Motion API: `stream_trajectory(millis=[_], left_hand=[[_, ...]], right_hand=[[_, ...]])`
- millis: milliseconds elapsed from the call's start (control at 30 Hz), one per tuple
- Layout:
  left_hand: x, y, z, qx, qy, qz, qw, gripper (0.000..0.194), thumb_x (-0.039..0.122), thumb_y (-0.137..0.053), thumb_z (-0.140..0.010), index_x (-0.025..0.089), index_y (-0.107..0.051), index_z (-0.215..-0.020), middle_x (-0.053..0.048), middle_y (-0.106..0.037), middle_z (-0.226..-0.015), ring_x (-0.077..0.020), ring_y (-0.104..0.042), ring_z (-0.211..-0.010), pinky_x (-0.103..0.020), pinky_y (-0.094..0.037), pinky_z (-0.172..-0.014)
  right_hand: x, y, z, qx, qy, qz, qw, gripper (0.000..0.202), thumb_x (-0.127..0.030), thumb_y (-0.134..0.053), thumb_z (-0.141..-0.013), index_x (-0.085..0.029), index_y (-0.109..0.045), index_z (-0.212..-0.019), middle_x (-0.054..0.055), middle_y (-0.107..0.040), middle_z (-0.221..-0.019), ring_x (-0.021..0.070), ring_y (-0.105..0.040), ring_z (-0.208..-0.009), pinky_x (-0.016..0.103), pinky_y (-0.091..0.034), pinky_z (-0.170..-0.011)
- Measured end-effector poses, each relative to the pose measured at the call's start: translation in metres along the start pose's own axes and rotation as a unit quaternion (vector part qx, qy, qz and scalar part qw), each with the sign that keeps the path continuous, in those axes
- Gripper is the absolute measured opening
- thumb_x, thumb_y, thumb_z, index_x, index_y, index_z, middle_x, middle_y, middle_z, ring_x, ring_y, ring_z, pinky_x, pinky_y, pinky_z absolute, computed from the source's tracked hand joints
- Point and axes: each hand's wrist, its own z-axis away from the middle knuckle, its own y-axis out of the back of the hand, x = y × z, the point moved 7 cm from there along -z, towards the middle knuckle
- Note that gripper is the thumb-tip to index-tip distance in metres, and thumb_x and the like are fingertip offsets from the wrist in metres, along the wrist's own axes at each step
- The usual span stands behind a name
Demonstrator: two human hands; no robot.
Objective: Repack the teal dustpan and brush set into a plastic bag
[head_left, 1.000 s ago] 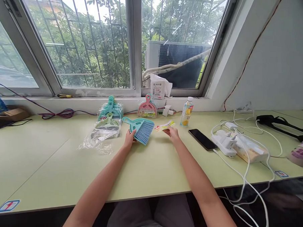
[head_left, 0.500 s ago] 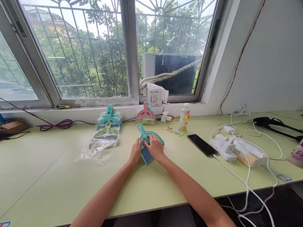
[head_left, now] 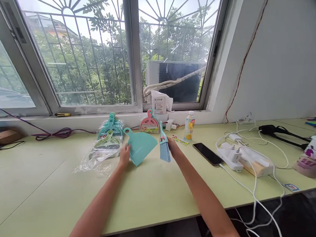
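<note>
A teal dustpan point(head_left: 143, 145) is tilted above the table, its left edge held by my left hand point(head_left: 124, 155). To its right, apart from it, a small teal brush point(head_left: 164, 149) points its blue bristles downward, gripped from the right by my right hand point(head_left: 173, 145). Behind my left hand stand teal dustpan sets point(head_left: 111, 124) and a green set point(head_left: 109, 140) in clear plastic wrap. A pink set point(head_left: 149, 122) leans near the window ledge.
A drink bottle point(head_left: 189, 127), a black phone point(head_left: 207, 153) and a white power strip point(head_left: 230, 157) with tangled cables lie to the right. A cup point(head_left: 310, 157) stands far right. On the sill is a yellow cutter point(head_left: 63, 114).
The brush and dustpan, together before, are now apart. My left hand has moved left with the dustpan, my right hand slightly right with the brush. The view has shifted a little.
</note>
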Motion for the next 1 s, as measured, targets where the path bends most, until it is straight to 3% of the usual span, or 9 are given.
stream_trajectory(millis=[67,167,233,300,433,633,833,1000], left_hand=[[-0.012,0.014,-0.009,-0.024,0.021,-0.074,0.997,0.043,0.050,-0.038,-0.083,0.017,-0.065,-0.084,-0.006,-0.065,-0.079,-0.0225,-0.059,-0.078,-0.031,-0.043,-0.070],[-0.021,0.023,-0.011,-0.071,0.053,-0.206,0.975,0.036,0.045,-0.041,-0.084,0.019,-0.065,-0.076,-0.005,-0.065,-0.074,-0.0223,-0.060,-0.076,-0.028,-0.040,-0.066],[-0.021,0.022,-0.008,-0.093,0.061,-0.270,0.957,0.033,0.041,-0.042,-0.085,0.020,-0.067,-0.078,-0.006,-0.068,-0.080,-0.0238,-0.061,-0.082,-0.028,-0.038,-0.066],[-0.018,0.017,-0.004,-0.101,0.055,-0.298,0.948,0.034,0.040,-0.041,-0.087,0.021,-0.069,-0.086,-0.008,-0.070,-0.092,-0.0257,-0.061,-0.091,-0.029,-0.039,-0.069],[-0.005,0.012,0.001,-0.087,0.021,-0.327,0.941,0.040,0.041,-0.035,-0.092,0.020,-0.069,-0.093,-0.012,-0.069,-0.106,-0.0274,-0.060,-0.100,-0.031,-0.041,-0.076],[0.003,0.018,0.003,-0.055,0.024,-0.347,0.936,0.031,0.040,-0.042,-0.090,0.020,-0.065,-0.087,-0.011,-0.069,-0.096,-0.0268,-0.061,-0.093,-0.032,-0.041,-0.075],[0.001,0.012,0.003,-0.091,0.013,-0.375,0.922,0.030,0.039,-0.043,-0.089,0.022,-0.065,-0.080,-0.008,-0.071,-0.090,-0.0259,-0.062,-0.089,-0.030,-0.038,-0.067],[0.011,-0.005,0.011,-0.133,-0.035,-0.404,0.904,0.029,0.034,-0.042,-0.088,0.020,-0.064,-0.075,-0.010,-0.070,-0.088,-0.0246,-0.062,-0.085,-0.029,-0.037,-0.066]], right_hand=[[-0.005,0.021,-0.002,0.037,0.007,0.167,0.985,0.025,-0.042,-0.055,-0.076,-0.019,-0.065,-0.077,0.003,-0.065,-0.078,0.0166,-0.059,-0.071,0.026,-0.041,-0.062],[-0.003,0.045,-0.003,0.113,-0.007,0.440,0.891,0.020,-0.035,-0.062,-0.075,-0.019,-0.069,-0.084,0.011,-0.069,-0.094,0.0263,-0.063,-0.091,0.034,-0.043,-0.076],[0.007,0.049,-0.003,0.116,-0.024,0.535,0.836,0.020,-0.031,-0.060,-0.078,-0.017,-0.071,-0.090,0.016,-0.068,-0.101,0.0300,-0.063,-0.097,0.038,-0.044,-0.080],[0.020,0.048,-0.004,0.095,-0.040,0.570,0.815,0.022,-0.029,-0.059,-0.080,-0.016,-0.072,-0.092,0.018,-0.067,-0.103,0.0310,-0.063,-0.099,0.039,-0.044,-0.081],[0.033,0.050,-0.006,0.091,-0.049,0.589,0.801,0.025,-0.032,-0.059,-0.082,-0.016,-0.072,-0.095,0.018,-0.065,-0.106,0.0306,-0.062,-0.098,0.038,-0.045,-0.079],[0.032,0.057,-0.007,0.110,-0.039,0.586,0.802,0.029,-0.039,-0.055,-0.085,-0.018,-0.073,-0.095,0.016,-0.058,-0.116,0.0271,-0.061,-0.096,0.037,-0.044,-0.079],[0.048,0.058,-0.011,0.079,-0.062,0.583,0.806,0.031,-0.038,-0.067,-0.076,-0.015,-0.072,-0.097,0.017,-0.057,-0.115,0.0307,-0.054,-0.107,0.040,-0.043,-0.083],[0.044,0.069,-0.011,0.118,-0.040,0.585,0.801,0.026,-0.029,-0.065,-0.077,-0.014,-0.071,-0.097,0.018,-0.054,-0.117,0.0324,-0.045,-0.114,0.040,-0.043,-0.085]])
